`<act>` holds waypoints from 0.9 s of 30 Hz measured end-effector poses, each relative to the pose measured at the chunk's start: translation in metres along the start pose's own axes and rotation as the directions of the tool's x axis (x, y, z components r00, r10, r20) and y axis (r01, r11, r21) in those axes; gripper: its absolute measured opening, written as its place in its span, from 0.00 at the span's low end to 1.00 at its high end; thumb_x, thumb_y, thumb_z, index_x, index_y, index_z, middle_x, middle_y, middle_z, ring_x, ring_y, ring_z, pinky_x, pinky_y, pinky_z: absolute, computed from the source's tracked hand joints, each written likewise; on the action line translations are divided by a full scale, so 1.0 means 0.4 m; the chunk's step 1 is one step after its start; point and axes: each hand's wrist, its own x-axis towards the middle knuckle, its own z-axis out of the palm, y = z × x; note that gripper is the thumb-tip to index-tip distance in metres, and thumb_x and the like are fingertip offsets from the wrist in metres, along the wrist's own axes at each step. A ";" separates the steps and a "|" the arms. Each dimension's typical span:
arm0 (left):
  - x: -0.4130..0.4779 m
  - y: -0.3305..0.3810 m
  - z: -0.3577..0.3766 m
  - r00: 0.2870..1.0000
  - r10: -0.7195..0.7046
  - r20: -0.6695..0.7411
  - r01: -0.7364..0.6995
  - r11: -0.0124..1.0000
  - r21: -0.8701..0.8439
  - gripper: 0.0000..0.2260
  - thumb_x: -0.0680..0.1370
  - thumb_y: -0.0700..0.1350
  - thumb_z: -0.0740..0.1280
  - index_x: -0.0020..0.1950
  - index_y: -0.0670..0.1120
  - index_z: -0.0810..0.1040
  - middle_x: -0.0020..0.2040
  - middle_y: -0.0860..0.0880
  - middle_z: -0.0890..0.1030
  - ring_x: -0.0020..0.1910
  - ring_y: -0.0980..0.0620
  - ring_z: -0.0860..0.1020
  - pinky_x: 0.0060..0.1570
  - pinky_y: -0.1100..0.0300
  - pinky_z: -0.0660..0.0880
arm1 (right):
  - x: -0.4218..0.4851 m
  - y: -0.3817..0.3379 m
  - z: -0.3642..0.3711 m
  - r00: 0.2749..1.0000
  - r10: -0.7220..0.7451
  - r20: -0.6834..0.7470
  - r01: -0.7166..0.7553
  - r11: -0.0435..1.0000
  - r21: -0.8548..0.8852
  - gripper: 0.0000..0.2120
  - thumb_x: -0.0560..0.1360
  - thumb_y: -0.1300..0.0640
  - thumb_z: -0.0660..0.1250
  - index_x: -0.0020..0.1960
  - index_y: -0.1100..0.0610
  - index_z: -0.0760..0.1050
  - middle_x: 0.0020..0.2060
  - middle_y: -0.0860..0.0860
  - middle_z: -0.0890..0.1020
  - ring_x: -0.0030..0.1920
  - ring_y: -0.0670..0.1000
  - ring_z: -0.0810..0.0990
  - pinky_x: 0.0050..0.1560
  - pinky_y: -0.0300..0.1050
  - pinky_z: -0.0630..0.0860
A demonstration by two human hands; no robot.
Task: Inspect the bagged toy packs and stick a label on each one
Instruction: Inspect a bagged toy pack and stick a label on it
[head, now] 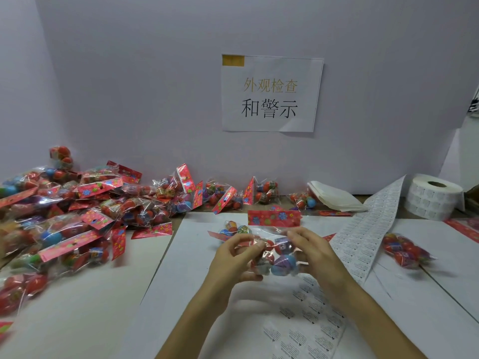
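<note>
White tabletop (77,320) — one label roll (434,200), one toy pack (277,255) pinched by left hand (233,257) and right hand (316,252) — heap (64,216) at left.

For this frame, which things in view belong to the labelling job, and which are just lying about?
Job in hand:
toy pack, held by the left hand and right hand
pile of packs
pack at right
label strip
label roll

Lying about:
wall sign
stack of white sheets
</note>
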 end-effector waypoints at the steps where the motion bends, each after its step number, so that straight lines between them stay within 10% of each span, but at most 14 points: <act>1: 0.002 0.000 -0.001 1.000 0.008 -0.026 -0.008 1.000 -0.017 0.21 0.69 0.51 0.77 0.59 0.47 0.81 0.51 0.44 0.86 0.45 0.44 0.87 0.38 0.54 0.82 | -0.001 0.000 0.002 0.999 0.027 0.034 -0.027 1.000 -0.002 0.22 0.72 0.40 0.66 0.58 0.54 0.79 0.46 0.52 0.87 0.46 0.58 0.86 0.39 0.44 0.81; 10: 0.022 -0.009 -0.008 0.959 0.143 -0.243 -0.124 0.988 0.093 0.19 0.74 0.48 0.76 0.61 0.46 0.75 0.55 0.47 0.82 0.54 0.48 0.82 0.57 0.51 0.81 | -0.003 0.010 0.025 0.996 -0.088 -0.001 0.088 0.995 -0.045 0.19 0.73 0.48 0.73 0.60 0.55 0.78 0.49 0.56 0.84 0.41 0.58 0.85 0.40 0.50 0.83; 27: 0.021 -0.008 -0.010 0.984 0.127 -0.125 -0.125 0.992 0.022 0.12 0.77 0.49 0.73 0.59 0.52 0.78 0.53 0.48 0.85 0.47 0.46 0.86 0.37 0.61 0.81 | -0.002 0.015 0.029 0.999 -0.035 -0.025 0.034 0.999 -0.036 0.16 0.79 0.44 0.67 0.55 0.55 0.82 0.46 0.53 0.87 0.43 0.56 0.87 0.43 0.47 0.83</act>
